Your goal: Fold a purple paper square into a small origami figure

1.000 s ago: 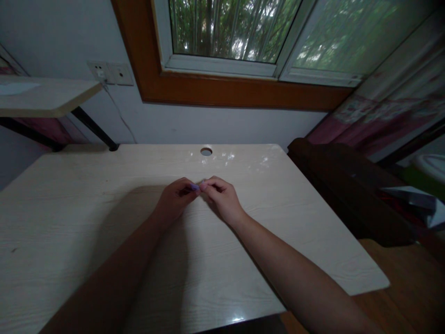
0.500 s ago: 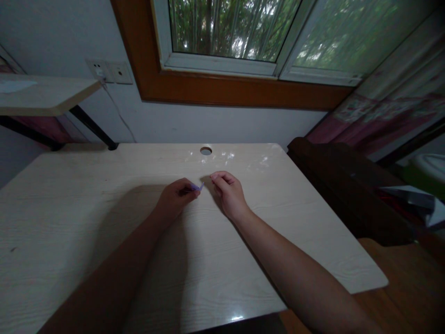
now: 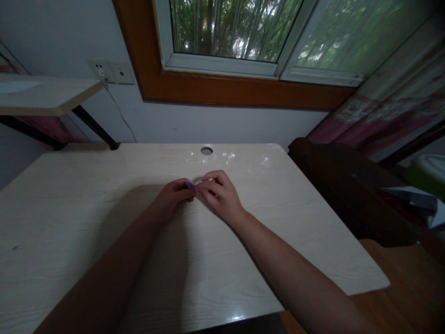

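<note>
Bare desk (image 3: 313, 222) leaves passage along the right edge to the far right corner, while the left hand (image 3: 169, 199), right hand (image 3: 222, 197) and forearms (image 3: 278, 260) block the middle, and black shelf legs (image 3: 95, 127) obstruct the far left corner.

left hand (image 3: 170, 198): pinched | right hand (image 3: 225, 198): part-curled, just beside it | forearms (image 3: 278, 248): converging forward

Left hand (image 3: 170, 198), right hand (image 3: 224, 197) over desk (image 3: 288, 195) — window (image 3: 225, 30) behind, shelf (image 3: 48, 96) left
</note>
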Tool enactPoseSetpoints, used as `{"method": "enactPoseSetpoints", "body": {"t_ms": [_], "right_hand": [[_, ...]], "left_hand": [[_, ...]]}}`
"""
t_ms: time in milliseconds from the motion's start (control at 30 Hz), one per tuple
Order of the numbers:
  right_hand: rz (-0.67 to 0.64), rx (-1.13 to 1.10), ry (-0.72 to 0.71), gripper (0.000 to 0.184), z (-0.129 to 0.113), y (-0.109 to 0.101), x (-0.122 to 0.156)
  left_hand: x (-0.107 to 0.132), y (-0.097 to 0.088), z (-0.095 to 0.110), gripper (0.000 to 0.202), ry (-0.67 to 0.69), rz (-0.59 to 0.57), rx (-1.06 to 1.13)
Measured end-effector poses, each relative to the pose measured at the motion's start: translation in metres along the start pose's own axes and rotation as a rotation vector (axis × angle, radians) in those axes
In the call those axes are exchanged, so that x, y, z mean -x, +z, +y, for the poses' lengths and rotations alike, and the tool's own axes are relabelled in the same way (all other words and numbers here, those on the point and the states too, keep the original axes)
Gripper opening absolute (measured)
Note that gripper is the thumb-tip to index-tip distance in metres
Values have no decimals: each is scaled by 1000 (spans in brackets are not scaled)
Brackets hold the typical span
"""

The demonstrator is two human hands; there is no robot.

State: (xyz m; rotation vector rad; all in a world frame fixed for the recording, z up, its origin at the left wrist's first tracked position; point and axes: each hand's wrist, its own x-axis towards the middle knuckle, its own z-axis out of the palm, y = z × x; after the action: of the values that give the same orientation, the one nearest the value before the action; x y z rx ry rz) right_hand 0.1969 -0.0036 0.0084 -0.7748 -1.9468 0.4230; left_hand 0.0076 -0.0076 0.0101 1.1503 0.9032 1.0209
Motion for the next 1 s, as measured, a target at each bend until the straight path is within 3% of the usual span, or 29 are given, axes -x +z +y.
{"method": "enactPoseSetpoints", "body": {"t_ms": [267, 400, 500, 633, 767, 1000], "right_hand": [[-28, 89, -54, 14, 0, -3, 1], [15, 47, 23, 13, -1, -3, -1], [73, 4, 95, 10, 0, -3, -4], [96, -40, 148, 8, 2, -2, -5], [57, -53, 155, 9, 4, -1, -4], [-2, -54, 122, 10, 5, -1, -4]], "left_hand": [[0, 0, 3, 15, -11, -42, 12], [-1, 0, 2, 29, 37, 82, -36], [0, 0, 1, 31, 149, 249, -197], [1, -1, 2, 18, 479, 364, -492], [0, -2, 3, 25, 645, 343, -735], [-4, -3, -3, 9, 710, 261, -930]]}}
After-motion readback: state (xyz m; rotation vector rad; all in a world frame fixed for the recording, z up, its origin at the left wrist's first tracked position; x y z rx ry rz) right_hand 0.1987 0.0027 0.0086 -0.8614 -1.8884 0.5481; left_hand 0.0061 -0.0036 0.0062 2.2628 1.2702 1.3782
